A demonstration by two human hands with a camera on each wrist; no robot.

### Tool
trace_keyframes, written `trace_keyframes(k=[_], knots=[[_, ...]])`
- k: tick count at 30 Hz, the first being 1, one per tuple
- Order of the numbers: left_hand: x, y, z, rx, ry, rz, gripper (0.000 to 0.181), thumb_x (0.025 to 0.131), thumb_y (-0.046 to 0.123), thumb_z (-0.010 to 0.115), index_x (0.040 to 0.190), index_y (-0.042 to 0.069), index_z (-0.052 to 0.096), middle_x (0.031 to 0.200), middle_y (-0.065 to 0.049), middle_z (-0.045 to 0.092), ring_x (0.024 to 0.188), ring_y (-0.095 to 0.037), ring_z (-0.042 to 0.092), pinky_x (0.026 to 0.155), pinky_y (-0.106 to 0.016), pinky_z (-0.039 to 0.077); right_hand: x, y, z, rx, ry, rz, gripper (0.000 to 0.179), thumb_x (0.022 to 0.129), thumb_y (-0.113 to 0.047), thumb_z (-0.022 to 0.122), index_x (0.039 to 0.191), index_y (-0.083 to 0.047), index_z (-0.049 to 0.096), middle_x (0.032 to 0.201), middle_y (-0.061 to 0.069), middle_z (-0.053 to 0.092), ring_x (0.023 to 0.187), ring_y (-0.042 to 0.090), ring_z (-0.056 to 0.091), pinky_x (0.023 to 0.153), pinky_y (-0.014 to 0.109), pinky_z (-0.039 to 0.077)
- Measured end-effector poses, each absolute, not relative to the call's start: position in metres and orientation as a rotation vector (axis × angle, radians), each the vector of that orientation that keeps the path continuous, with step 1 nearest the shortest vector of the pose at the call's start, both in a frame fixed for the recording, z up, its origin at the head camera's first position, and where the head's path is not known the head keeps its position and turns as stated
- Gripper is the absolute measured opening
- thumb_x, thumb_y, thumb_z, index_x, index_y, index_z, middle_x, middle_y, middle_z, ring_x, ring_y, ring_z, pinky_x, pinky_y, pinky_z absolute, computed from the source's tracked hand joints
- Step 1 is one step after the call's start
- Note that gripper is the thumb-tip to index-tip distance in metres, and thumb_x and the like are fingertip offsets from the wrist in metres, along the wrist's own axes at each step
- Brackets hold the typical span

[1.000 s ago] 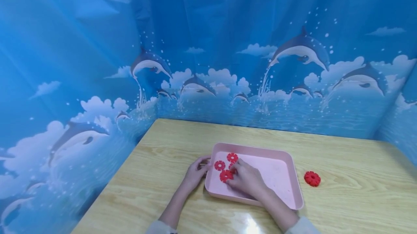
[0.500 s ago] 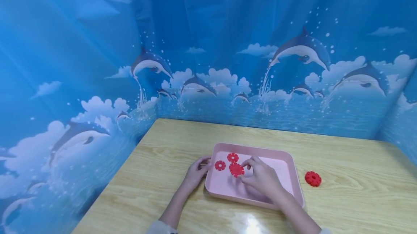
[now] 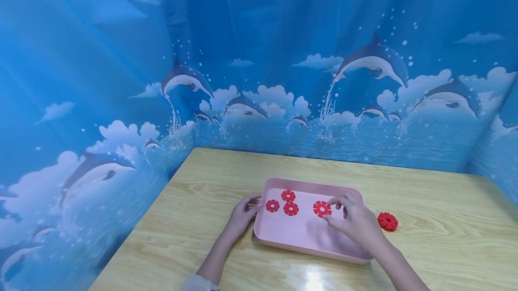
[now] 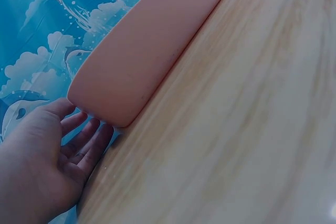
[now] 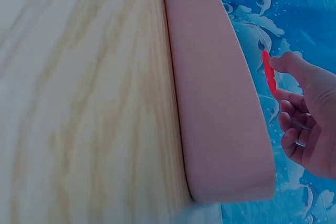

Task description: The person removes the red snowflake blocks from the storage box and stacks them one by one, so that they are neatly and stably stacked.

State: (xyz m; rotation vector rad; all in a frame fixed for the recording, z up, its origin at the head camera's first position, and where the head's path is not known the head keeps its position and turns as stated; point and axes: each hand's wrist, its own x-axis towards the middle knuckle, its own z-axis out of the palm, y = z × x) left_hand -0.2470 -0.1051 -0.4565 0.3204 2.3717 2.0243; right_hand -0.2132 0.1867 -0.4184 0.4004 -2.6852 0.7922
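Note:
My right hand (image 3: 356, 223) pinches a red snowflake building disc (image 3: 322, 209) between thumb and fingers, above the right part of the pink tray (image 3: 297, 241). Edge-on, the same red disc (image 5: 269, 72) shows past the tray's rim in the right wrist view. Three more red discs lie inside the tray at its left end: a back disc (image 3: 288, 195), a left disc (image 3: 273, 205) and a front disc (image 3: 291, 208). My left hand (image 3: 243, 214) rests against the tray's left end. In the left wrist view its fingertips (image 4: 107, 129) touch the outer wall, fingers loosely bent.
To the right of the tray, on the wooden table (image 3: 437, 237), sits a red notched piece (image 3: 387, 221) that looks thicker, perhaps stacked discs. A blue curtain (image 3: 283, 57) printed with dolphins stands behind the table and along its left side.
My right hand has lifted a red disc from the left group and carried it rightward over the tray. The left hand stays at the tray's left end.

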Motion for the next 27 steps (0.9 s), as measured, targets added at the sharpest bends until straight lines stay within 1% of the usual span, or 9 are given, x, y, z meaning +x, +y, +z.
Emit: trace_keyframes(k=[5, 12, 16, 22, 27], knots=[[-0.247, -0.105, -0.457, 0.312, 2.378, 2.015, 0.034, 0.091, 0.009, 0.056, 0.119, -0.011, 0.051, 0.105, -0.022, 0.055, 0.091, -0.036, 0.056, 0.074, -0.034, 0.054, -0.208, 0.202, -0.414, 0.372, -2.669, 0.734, 0.031, 0.068, -0.022, 0.08, 0.093, -0.012, 0.064, 0.083, -0.001, 0.048, 0.061, 0.009, 0.041, 0.041, 0.02, 0.036], [-0.248, -0.104, -0.457, 0.3, 2.372, 2.023, 0.034, 0.091, 0.008, 0.056, 0.119, -0.011, 0.051, 0.105, -0.022, 0.055, 0.091, -0.037, 0.056, 0.073, -0.034, 0.054, -0.203, 0.226, -0.412, 0.376, -2.597, 0.672, 0.03, 0.067, -0.021, 0.08, 0.091, -0.01, 0.066, 0.076, -0.004, 0.044, 0.059, 0.006, 0.038, 0.041, 0.019, 0.033], [-0.247, -0.104, -0.456, 0.298, 2.362, 2.032, 0.034, 0.091, 0.008, 0.056, 0.119, -0.011, 0.051, 0.105, -0.023, 0.055, 0.091, -0.037, 0.055, 0.073, -0.034, 0.054, -0.2, 0.24, -0.412, 0.345, -2.586, 0.673, 0.03, 0.068, -0.019, 0.079, 0.093, -0.007, 0.067, 0.077, -0.003, 0.046, 0.058, 0.005, 0.038, 0.041, 0.02, 0.032], [-0.247, -0.104, -0.456, 0.298, 2.372, 2.022, 0.034, 0.091, 0.007, 0.055, 0.119, -0.011, 0.051, 0.105, -0.023, 0.055, 0.091, -0.037, 0.055, 0.074, -0.036, 0.054, -0.197, 0.259, -0.412, 0.281, -2.588, 0.695, 0.032, 0.068, -0.017, 0.08, 0.095, -0.006, 0.067, 0.079, -0.001, 0.047, 0.058, 0.005, 0.04, 0.041, 0.02, 0.035], [-0.254, -0.106, -0.467, 0.303, 2.356, 2.032, 0.035, 0.091, 0.01, 0.057, 0.12, -0.01, 0.051, 0.105, -0.023, 0.055, 0.091, -0.036, 0.056, 0.073, -0.036, 0.054, -0.193, 0.271, -0.414, 0.254, -2.569, 0.668, 0.034, 0.067, -0.016, 0.081, 0.095, -0.003, 0.067, 0.079, 0.002, 0.049, 0.059, 0.007, 0.04, 0.039, 0.02, 0.034]])
